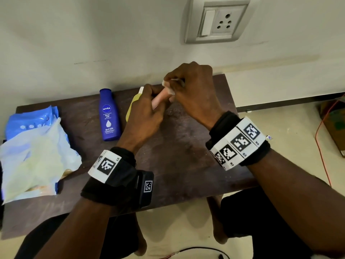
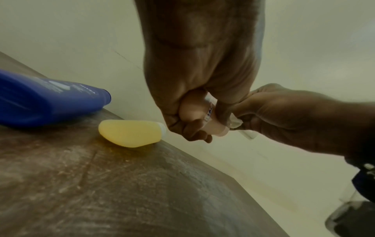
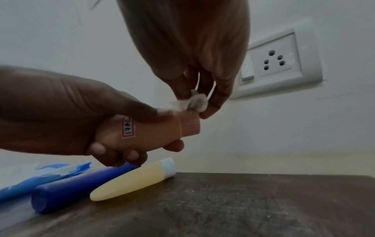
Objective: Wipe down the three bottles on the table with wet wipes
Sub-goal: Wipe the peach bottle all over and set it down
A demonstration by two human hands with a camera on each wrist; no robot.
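Three bottles are in view, and one of them, a small pink bottle [image 3: 150, 129], is lifted off the dark wooden table [image 1: 186, 146] in my left hand [image 1: 144, 116]. My left fingers curl around its body and my thumb lies along the top, holding it roughly level with its cap end pointing toward the wall. A small sticker with a red border shows on its side. My right hand [image 1: 194, 90] comes down from above with its fingertips bunched tight around a crumpled white wet wipe [image 3: 192, 102], which is pressed against the cap end of the pink bottle. Both hands are above the back half of the table, close to the wall. Below them, a yellow bottle [image 3: 131, 179] with a pale cap lies flat on the table. Just beside it on my left, a dark blue lotion bottle [image 1: 109, 116] also lies flat, label up, with its cap toward the wall. The two lying bottles are side by side, and I cannot tell whether they touch. Farther to my left, at the table's edge, sits a blue pack of wet wipes [image 1: 29, 122], with pale crumpled sheets [image 1: 37, 157] spread in front of it. On the wall above the table's right side is a white socket and switch plate [image 1: 218, 21]. Both my wrists wear black bands with printed black-and-white markers.
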